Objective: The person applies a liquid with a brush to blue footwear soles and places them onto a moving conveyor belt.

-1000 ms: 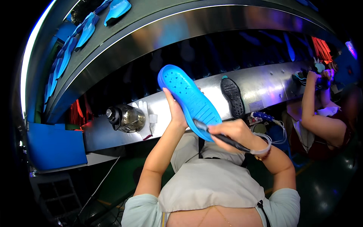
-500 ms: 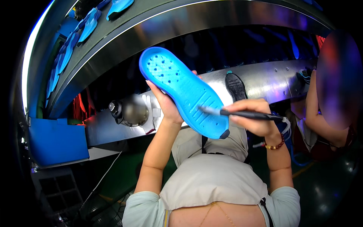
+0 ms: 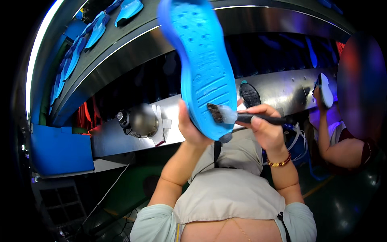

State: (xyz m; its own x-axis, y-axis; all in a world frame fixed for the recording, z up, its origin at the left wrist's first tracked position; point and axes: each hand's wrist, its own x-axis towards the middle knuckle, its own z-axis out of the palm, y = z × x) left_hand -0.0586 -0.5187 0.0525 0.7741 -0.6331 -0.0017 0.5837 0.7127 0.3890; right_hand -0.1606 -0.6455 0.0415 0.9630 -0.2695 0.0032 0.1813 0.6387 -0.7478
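Observation:
A large blue shoe sole (image 3: 206, 76) is held up in front of me, its patterned face toward me and its far end reaching the top of the view. My left hand (image 3: 192, 128) grips it around the lower left side, partly hidden behind it. In my right hand (image 3: 267, 131) is a brush (image 3: 229, 115) with a black handle and a pale base to its dark bristles. The bristles lie against the ridged lower part of the sole. A small dark tab sticks out at the sole's bottom end.
A metal bench (image 3: 278, 84) bears a dark sole (image 3: 250, 92), a blurred round metallic pot (image 3: 142, 121) and a white glove (image 3: 159, 124). Blue soles (image 3: 96, 30) line the belt at upper left, above a blue box (image 3: 62, 151). At right, a co-worker's hand holds a white-faced sole (image 3: 326, 90).
The blue sole has swung more upright and risen toward the top of the view. The brush has moved slightly left across it. The co-worker's arm has lifted with a white-faced sole.

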